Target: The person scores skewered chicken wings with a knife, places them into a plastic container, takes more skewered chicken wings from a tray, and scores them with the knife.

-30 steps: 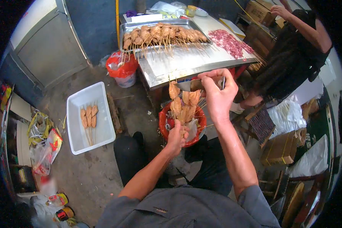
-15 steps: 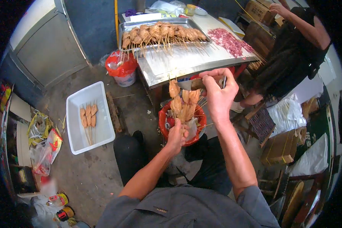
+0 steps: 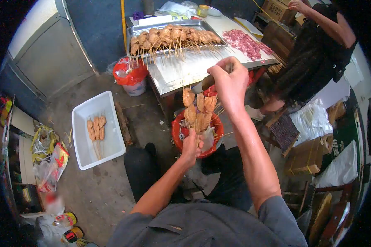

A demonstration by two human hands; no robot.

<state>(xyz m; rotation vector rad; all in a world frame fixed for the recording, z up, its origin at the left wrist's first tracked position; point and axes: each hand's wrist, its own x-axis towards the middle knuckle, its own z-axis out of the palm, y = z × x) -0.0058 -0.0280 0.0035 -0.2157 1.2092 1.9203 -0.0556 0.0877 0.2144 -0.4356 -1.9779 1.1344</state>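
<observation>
Left hand (image 3: 190, 147): one; its fingers are pressed together around the sticks of the held bunch (image 3: 200, 117), just under the meat.
Held bunch: it stands nearly upright above the near red bucket (image 3: 176, 133); I count at least three columns of meat pieces, but the exact number of sticks I cannot tell.
Right hand (image 3: 231, 80): one; its fingers are bent and pinch one knife (image 3: 206, 83), which the hand partly hides. The knife is near the top of the bunch; whether it touches the meat, I cannot tell.
Near red bucket: one, lined with a red bag, on the floor; inside there is some pale plastic, and other things too mixed to name.
White tub (image 3: 113, 133): one, on the floor at the left; in it lie three columns of skewered meat, side by side, the sticks toward the near end.
Far red bucket (image 3: 135, 88): one, with white wall and red bag, near the left corner of the table (image 3: 163, 76); whitish material shows inside.
Metal tray (image 3: 138, 31): one, on the table; it holds a long heap of skewered meat (image 3: 175, 37), too many to count, with sticks passing over the front edge.
Raw meat (image 3: 245, 43): one loose pile, directly on the table, right of the tray.
Jar (image 3: 203, 10): one, with yellow lid, at the far side of the table.
</observation>
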